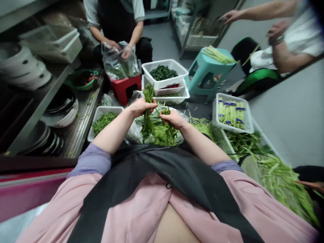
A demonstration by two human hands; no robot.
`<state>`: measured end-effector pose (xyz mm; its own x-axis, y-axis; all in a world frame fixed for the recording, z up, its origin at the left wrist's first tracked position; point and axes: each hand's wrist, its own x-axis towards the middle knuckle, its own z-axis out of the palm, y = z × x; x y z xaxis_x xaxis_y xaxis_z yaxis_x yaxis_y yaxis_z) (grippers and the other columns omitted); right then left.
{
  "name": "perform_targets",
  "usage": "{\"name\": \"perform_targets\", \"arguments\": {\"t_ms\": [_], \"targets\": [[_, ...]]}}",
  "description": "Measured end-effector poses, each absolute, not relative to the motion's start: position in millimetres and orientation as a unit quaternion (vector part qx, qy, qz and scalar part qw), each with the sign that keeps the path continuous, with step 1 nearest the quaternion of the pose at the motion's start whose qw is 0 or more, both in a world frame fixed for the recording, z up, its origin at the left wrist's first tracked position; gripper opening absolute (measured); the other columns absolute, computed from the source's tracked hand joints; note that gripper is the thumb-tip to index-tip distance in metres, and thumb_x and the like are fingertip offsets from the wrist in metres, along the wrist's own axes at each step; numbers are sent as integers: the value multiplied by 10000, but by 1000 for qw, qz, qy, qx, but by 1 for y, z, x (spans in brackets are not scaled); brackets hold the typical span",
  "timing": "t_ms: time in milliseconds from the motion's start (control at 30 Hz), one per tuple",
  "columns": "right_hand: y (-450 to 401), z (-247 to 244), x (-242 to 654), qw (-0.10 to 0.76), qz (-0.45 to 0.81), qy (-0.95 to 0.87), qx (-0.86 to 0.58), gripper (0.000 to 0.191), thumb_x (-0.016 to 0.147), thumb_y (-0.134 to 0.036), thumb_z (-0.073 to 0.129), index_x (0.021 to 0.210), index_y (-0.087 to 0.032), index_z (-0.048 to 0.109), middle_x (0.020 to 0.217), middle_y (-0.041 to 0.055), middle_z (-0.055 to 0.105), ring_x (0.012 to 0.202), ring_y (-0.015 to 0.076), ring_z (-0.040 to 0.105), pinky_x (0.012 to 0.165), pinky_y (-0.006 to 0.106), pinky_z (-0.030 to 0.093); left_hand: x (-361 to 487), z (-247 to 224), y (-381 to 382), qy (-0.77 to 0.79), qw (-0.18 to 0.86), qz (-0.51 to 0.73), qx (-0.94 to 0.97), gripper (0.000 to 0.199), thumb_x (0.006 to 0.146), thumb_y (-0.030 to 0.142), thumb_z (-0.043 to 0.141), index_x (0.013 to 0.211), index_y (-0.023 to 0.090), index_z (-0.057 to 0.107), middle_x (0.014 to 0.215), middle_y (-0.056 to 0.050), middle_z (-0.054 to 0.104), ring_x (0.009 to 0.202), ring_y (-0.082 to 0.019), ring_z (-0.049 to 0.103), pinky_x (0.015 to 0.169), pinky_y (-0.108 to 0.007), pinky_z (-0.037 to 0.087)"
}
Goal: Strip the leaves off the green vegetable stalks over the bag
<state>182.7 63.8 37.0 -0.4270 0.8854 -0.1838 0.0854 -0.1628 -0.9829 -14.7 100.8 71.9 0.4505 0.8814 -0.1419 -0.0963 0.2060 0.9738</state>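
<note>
Just over the clear, crinkled plastic bag (134, 131), the person's bare left hand (141, 107) is closing around an upright bunch of long green stems (147, 123), its thumb lying across them. Over the bag's other side, the bare right hand (173, 118) is curling, thumb and fingertips pinching a smaller cluster of thin green stems (165, 111). The two hands are hovering near each other, a narrow gap separating them.

Left of the bag, a shallow white plastic basket of leafy greens (90, 134) is sitting close by. Directly beyond the bag, a stack of white rectangular plastic baskets (186, 97) is bounding the space. Right of the bag and well apart from it, a white basket of pale green stalks with dark blue bands (250, 127) is standing; between, a strip of dark grey floor (201, 109) is showing. Farther beyond, to the left, a co-worker's hands (126, 51) are handling another clear bag above a red plastic stool (124, 89).

The upright bunch is looking fresh green, its stems running lengthwise and its lower part meeting the loose leafy greens (163, 133) heaped in the bag.
</note>
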Motion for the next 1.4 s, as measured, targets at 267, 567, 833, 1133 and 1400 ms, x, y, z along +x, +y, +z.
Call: {"name": "perform_targets", "arguments": {"t_ms": [267, 567, 833, 1133, 1400], "targets": [[82, 84, 215, 176, 563, -689, -421, 284, 705, -389, 704, 720, -152, 548, 458, -80, 463, 401, 53, 380, 388, 186, 268, -12, 99, 107, 375, 663, 370, 532, 347, 590, 333, 845, 727, 127, 602, 528, 4, 553, 421, -73, 451, 396, -189, 316], [84, 76, 262, 162, 661, -604, -414, 315, 655, -329, 789, 821, -116, 626, 454, -79, 482, 356, 30, 350, 351, 162, 247, -24, 112, 114, 458, 676, 415, 402, 319, 604, 278, 834, 688, 128, 565, 506, 17, 526, 347, -38, 386, 338, -167, 259], [77, 64, 256, 203, 727, -549, -360, 390, 596, -319, 818, 826, -107, 586, 480, -81, 478, 387, 40, 378, 365, 176, 281, -32, 110, 118, 457, 661, 443, 397, 364, 597, 326, 845, 706, 138, 553, 522, 36, 535, 353, -30, 383, 347, -163, 281], [72, 55, 243, 226, 700, -565, -374, 384, 635, -356, 753, 887, -119, 586, 522, -88, 454, 432, 51, 364, 429, 200, 267, -30, 107, 116, 466, 656, 443, 395, 384, 606, 349, 841, 693, 143, 529, 509, 54, 517, 345, -21, 371, 354, -161, 277], [46, 62, 200, 205, 277, -770, -538, 265, 750, -410, 709, 804, -164, 628, 763, 37, 662, 711, 161, 588, 666, 272, 412, -16, 109, 111, 485, 616, 465, 410, 429, 572, 339, 864, 679, 161, 489, 479, 54, 503, 347, -26, 371, 351, -170, 220]]}}
